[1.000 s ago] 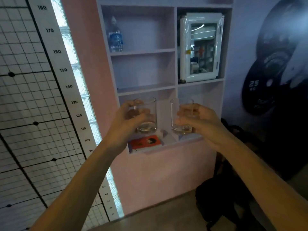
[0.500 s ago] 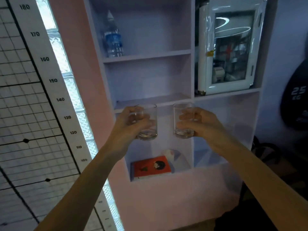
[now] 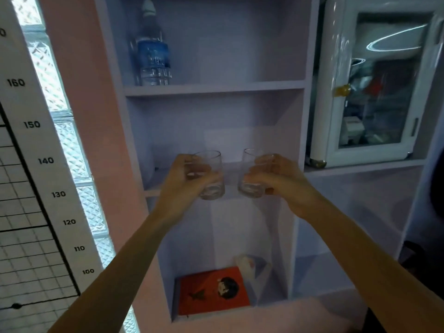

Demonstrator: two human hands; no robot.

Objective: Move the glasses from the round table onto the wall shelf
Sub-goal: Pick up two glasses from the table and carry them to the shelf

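- Shelf point(image 3: 264, 85): lilac wall unit, water bottle point(image 3: 153, 54) on upper board.
- Left hand point(image 3: 185, 186): clamped around left glass point(image 3: 212, 175), before middle board.
- Right hand point(image 3: 278, 181): clamped around right glass point(image 3: 249, 179), alongside.

Clear glasses point(image 3: 212, 174); lilac shelf point(image 3: 213, 88); orange book point(image 3: 212, 290) — blue-labelled bottle point(image 3: 153, 56); pink wall point(image 3: 81, 92).

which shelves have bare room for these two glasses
The middle shelf behind the left glass and right glass looks bare wall to wall. The top shelf is free right of the water bottle. The bottom compartment is crowded by the orange book.
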